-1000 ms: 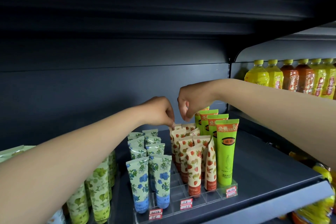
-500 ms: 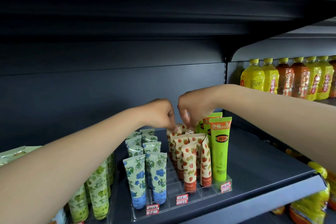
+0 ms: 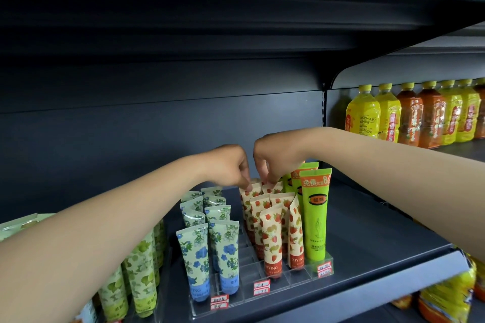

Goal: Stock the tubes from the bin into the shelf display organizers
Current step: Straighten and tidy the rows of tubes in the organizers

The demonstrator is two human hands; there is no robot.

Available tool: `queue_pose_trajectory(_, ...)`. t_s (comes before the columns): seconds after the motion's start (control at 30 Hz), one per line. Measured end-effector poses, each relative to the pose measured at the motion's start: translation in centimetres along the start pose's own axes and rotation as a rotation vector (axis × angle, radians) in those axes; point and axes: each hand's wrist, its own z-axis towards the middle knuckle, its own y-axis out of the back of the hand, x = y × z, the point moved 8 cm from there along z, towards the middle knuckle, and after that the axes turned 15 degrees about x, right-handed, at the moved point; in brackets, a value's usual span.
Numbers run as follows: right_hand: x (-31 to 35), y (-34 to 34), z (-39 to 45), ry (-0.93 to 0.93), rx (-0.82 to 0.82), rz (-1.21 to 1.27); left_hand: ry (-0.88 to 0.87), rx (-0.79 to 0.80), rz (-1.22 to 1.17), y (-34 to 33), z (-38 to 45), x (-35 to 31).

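Note:
Both arms reach to the back of a clear acrylic organizer (image 3: 275, 288) on the dark shelf. My left hand (image 3: 228, 166) pinches the top of a rear strawberry-print tube (image 3: 253, 191). My right hand (image 3: 275, 158) has its fingertips down on the crimped top of the neighbouring strawberry-print tube (image 3: 273, 187). Rows of strawberry-print tubes (image 3: 271, 238) stand upright in front. Blue-flower tubes (image 3: 196, 257) fill the left lanes, tall green tubes (image 3: 316, 212) the right lane. The bin is out of view.
Green-leaf tubes (image 3: 141, 278) stand in another organizer at the left, partly behind my left forearm. Yellow and orange drink bottles (image 3: 409, 115) line the neighbouring shelf at the right. Packaged goods (image 3: 446, 296) sit on the shelf below. An upper shelf hangs overhead.
Both hands have sunk lower onto the back strawberry-print tubes and stayed close together. The view has tilted up slightly, showing more of the upper shelf.

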Motion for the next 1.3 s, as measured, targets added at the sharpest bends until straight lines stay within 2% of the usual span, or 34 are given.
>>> queue_pose_trajectory(0.33, 0.3, 0.1, -0.3, -0.001, -0.020, 0.025, 0.012, 0.008, -0.004, -0.1, -0.1, -0.1)
queue_pose_trajectory(0.5, 0.4, 1.3, -2.5, 0.036, -0.054, 0.062, -0.010, -0.058, -0.049, 0.8, -1.2, -0.1)
queue_pose_trajectory(0.9, 1.4, -0.5, -3.2, 0.010, 0.033, -0.022, -0.031, 0.026, -0.048, -1.1, -2.3, -2.4)
queue_pose_trajectory(1.3, 1.4, -0.8, -2.4, -0.002, 0.026, -0.040, 0.005, -0.032, -0.014, -1.0, -2.8, -2.5)
